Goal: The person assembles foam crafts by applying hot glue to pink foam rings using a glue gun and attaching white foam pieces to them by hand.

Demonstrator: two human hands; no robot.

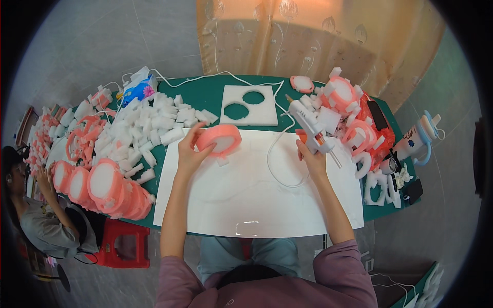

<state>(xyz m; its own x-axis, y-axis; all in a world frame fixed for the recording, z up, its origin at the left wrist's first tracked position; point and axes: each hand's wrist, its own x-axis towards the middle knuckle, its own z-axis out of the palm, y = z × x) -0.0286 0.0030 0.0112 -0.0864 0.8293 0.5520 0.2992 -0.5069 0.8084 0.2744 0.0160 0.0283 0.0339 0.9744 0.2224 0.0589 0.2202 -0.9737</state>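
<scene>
Two things are gripped, each partly hiding its hand: left hand [191, 149], pink-rimmed foam piece [222, 139]; right hand [312, 157], glue gun [305, 118].

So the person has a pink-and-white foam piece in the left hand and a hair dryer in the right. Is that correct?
Not quite: as the head view shows, the right hand holds a glue gun, not a hair dryer. The left hand does hold the pink-and-white foam piece.
</scene>
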